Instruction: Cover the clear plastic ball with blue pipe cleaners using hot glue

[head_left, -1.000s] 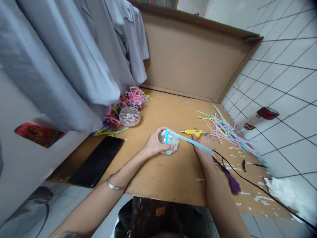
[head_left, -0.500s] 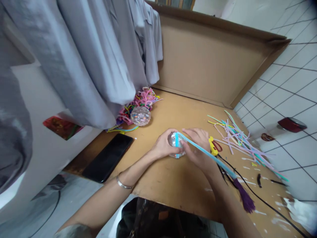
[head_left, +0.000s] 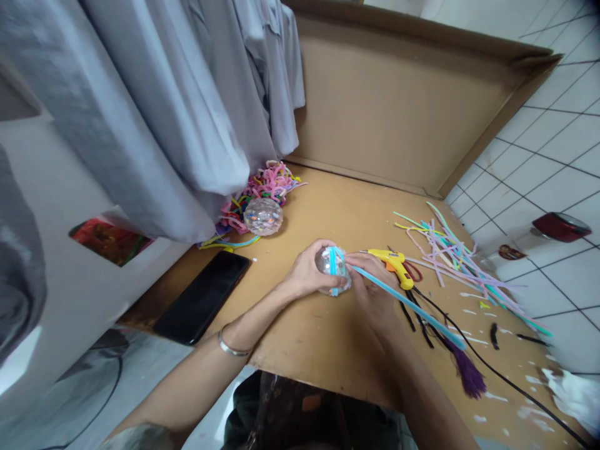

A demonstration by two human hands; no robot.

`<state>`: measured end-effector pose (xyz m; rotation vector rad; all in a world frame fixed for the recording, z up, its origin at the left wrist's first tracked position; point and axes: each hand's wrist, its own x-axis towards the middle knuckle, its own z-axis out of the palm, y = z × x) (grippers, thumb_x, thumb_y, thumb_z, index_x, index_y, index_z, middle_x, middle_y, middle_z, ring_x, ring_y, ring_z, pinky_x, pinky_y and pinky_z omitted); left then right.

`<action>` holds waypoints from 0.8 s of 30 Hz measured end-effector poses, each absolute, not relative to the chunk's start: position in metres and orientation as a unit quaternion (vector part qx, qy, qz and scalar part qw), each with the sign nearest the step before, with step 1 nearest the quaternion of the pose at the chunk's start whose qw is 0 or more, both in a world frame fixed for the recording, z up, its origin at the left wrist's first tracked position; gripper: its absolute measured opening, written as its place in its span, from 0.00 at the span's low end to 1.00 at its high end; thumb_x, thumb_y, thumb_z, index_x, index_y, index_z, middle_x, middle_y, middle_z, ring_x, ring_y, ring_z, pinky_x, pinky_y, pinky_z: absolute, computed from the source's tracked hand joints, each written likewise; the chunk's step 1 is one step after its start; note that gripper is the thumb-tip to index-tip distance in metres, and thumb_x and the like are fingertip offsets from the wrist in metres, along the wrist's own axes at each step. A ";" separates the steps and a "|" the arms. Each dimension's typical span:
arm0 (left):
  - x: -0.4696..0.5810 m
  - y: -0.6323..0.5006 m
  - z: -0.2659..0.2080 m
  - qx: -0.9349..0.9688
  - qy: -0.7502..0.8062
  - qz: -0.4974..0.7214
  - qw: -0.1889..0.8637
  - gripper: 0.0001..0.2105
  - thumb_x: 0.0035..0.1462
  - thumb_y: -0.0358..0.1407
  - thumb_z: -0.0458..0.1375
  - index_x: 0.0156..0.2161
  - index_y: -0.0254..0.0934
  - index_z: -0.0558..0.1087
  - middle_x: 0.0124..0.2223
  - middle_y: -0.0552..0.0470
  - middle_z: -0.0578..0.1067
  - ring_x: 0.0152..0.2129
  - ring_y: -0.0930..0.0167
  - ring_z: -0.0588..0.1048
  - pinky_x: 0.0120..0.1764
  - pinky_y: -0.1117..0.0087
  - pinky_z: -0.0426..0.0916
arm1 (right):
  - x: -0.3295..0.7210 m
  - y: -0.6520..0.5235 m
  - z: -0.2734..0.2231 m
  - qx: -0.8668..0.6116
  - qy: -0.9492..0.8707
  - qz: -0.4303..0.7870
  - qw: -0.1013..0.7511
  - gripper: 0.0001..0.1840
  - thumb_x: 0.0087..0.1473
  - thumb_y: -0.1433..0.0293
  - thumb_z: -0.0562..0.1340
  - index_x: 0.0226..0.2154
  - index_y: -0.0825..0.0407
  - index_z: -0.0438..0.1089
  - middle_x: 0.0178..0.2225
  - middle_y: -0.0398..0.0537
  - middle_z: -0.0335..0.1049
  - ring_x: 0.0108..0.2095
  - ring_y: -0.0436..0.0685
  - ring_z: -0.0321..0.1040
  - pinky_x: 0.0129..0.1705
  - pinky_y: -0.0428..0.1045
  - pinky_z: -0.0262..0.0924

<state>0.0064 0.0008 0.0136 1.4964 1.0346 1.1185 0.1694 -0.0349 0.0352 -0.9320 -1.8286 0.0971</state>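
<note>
My left hand [head_left: 307, 272] is wrapped round a clear faceted plastic ball [head_left: 344, 281] from its left side. Light-blue pipe cleaner bands run down the ball's front. From the ball's top right, a long light-blue pipe cleaner [head_left: 405, 300] slants down to the right, over my right forearm. My right hand [head_left: 372, 287] pinches this pipe cleaner close to the ball. Just behind the right hand lies a yellow hot glue gun [head_left: 398, 269], its nozzle pointing left.
A second clear ball [head_left: 263, 217] sits by a heap of colourful pipe cleaners [head_left: 274, 181]. A black phone [head_left: 202, 298] lies at left. Loose pipe cleaners [head_left: 440, 250], a purple tassel [head_left: 470, 375] and a cable lie right. Grey garments [head_left: 206, 112] hang at left; a cardboard panel [head_left: 375, 100] stands behind.
My right hand has lowered and its fingers have closed on the blue pipe cleaner beside the ball. The pipe cleaner's far end has swung right. More of the glue gun shows.
</note>
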 end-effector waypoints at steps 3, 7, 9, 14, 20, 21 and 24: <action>0.006 0.000 0.015 0.612 0.433 0.455 0.480 0.32 0.31 0.34 0.71 0.47 0.38 0.70 0.40 0.54 0.75 0.34 0.71 0.72 0.38 0.71 0.68 | 0.169 -0.036 0.035 -0.395 -0.771 0.034 0.499 0.08 0.61 0.71 0.57 0.37 0.48 0.72 0.37 0.47 0.78 0.41 0.56 0.75 0.44 0.54 0.69; 0.006 -0.002 0.018 0.611 0.427 0.458 0.484 0.30 0.32 0.35 0.70 0.46 0.38 0.70 0.38 0.55 0.73 0.32 0.72 0.70 0.36 0.73 0.66 | 0.168 -0.037 0.034 -0.390 -0.777 0.027 0.493 0.08 0.61 0.73 0.56 0.38 0.48 0.71 0.38 0.47 0.77 0.42 0.56 0.74 0.45 0.54 0.68; 0.006 -0.002 0.019 0.610 0.420 0.458 0.491 0.29 0.32 0.34 0.69 0.46 0.38 0.70 0.37 0.56 0.73 0.31 0.73 0.69 0.35 0.73 0.65 | 0.166 -0.037 0.033 -0.377 -0.777 0.020 0.503 0.08 0.61 0.75 0.57 0.37 0.48 0.71 0.37 0.47 0.77 0.41 0.55 0.74 0.44 0.53 0.68; 0.006 -0.002 0.018 0.616 0.415 0.462 0.485 0.29 0.32 0.34 0.68 0.46 0.37 0.70 0.38 0.56 0.73 0.33 0.72 0.70 0.37 0.73 0.66 | 0.164 -0.035 0.029 -0.356 -0.778 -0.003 0.518 0.08 0.60 0.76 0.58 0.37 0.48 0.70 0.36 0.47 0.77 0.40 0.55 0.74 0.43 0.53 0.69; 0.006 -0.002 0.018 0.618 0.419 0.465 0.477 0.29 0.32 0.33 0.69 0.46 0.37 0.71 0.39 0.56 0.74 0.34 0.72 0.71 0.39 0.72 0.67 | 0.165 -0.034 0.029 -0.340 -0.786 -0.038 0.515 0.09 0.59 0.77 0.58 0.37 0.49 0.71 0.36 0.48 0.77 0.38 0.55 0.75 0.41 0.53 0.69; 0.006 -0.002 0.017 0.617 0.417 0.467 0.477 0.29 0.32 0.33 0.69 0.46 0.37 0.71 0.39 0.56 0.74 0.34 0.72 0.71 0.39 0.72 0.67 | 0.166 -0.033 0.029 -0.337 -0.789 -0.044 0.512 0.08 0.59 0.77 0.58 0.37 0.50 0.71 0.36 0.48 0.77 0.38 0.55 0.75 0.41 0.53 0.69; 0.006 -0.002 0.017 0.615 0.417 0.468 0.479 0.30 0.32 0.33 0.69 0.46 0.38 0.71 0.39 0.56 0.74 0.33 0.72 0.71 0.38 0.72 0.67 | 0.169 -0.031 0.028 -0.333 -0.800 -0.057 0.496 0.08 0.59 0.77 0.58 0.38 0.50 0.71 0.37 0.49 0.78 0.39 0.56 0.75 0.42 0.54 0.69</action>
